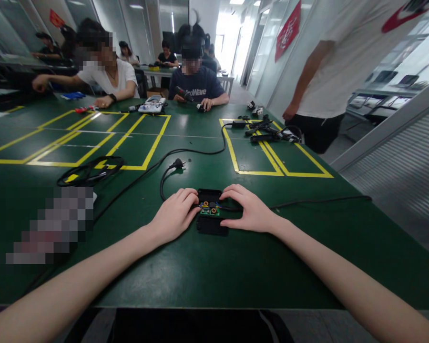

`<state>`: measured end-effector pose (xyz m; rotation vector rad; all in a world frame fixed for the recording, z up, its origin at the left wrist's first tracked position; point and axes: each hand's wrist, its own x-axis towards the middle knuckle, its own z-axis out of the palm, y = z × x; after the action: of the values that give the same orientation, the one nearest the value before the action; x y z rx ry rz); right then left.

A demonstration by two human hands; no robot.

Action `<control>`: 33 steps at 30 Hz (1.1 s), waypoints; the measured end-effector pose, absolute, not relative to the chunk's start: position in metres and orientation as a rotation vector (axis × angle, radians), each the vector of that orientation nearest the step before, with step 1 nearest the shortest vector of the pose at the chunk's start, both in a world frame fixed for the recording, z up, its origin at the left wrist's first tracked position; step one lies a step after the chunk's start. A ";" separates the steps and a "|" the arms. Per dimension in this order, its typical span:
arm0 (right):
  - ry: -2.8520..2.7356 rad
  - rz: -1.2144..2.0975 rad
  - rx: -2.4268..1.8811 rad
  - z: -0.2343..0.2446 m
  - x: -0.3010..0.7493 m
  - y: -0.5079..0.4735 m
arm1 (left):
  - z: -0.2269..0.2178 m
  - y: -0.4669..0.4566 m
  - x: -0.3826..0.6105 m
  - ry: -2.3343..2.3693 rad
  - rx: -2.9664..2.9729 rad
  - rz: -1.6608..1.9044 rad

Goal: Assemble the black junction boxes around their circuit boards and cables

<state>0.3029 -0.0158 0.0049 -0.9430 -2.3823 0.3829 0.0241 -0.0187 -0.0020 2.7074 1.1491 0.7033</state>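
Note:
A small green circuit board [209, 209] with copper coils lies between two black plastic case halves. The upper case half [209, 195] is behind it, and the lower case half [212, 226] is nearer to me. My left hand [177, 213] pinches the left end of the board, its fingertips partly hiding that end. Curved around the right side, my right hand [253, 209] has thumb and fingers apart, the fingers by the upper half and the thumb by the lower half. A black cable [230, 207] runs from the board's right end beneath my right hand.
A black plug [178, 164] lies behind my left hand. Coiled cable [89, 172] and a blurred object [53, 226] are at left. Yellow tape [157, 143] marks the green table [178, 281]. More cables [271, 131] lie back right. People sit opposite; one person [332, 71] stands at right.

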 end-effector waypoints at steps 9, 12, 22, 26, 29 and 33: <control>-2.359 0.403 -0.982 0.009 0.306 -0.014 | -0.002 -0.019 0.024 1.152 2.673 0.759; -2.415 0.392 -0.946 0.009 0.309 -0.010 | 0.000 -0.020 0.025 1.152 2.640 0.784; -2.362 0.667 -0.870 0.018 0.311 -0.024 | 0.015 -0.024 0.013 0.840 2.453 0.768; -2.418 0.724 -0.787 0.020 0.308 -0.029 | 0.016 -0.026 0.011 0.802 2.494 0.678; -2.453 0.730 -0.785 0.020 0.306 -0.030 | 0.016 -0.027 0.013 0.817 2.548 0.594; -2.477 0.705 -0.847 0.020 0.305 -0.029 | 0.013 -0.027 0.014 0.857 2.586 0.580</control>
<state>0.3052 -0.0288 0.0196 -0.8467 -2.4772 0.7050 0.0142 -0.0274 0.0133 2.5862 0.8572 0.5795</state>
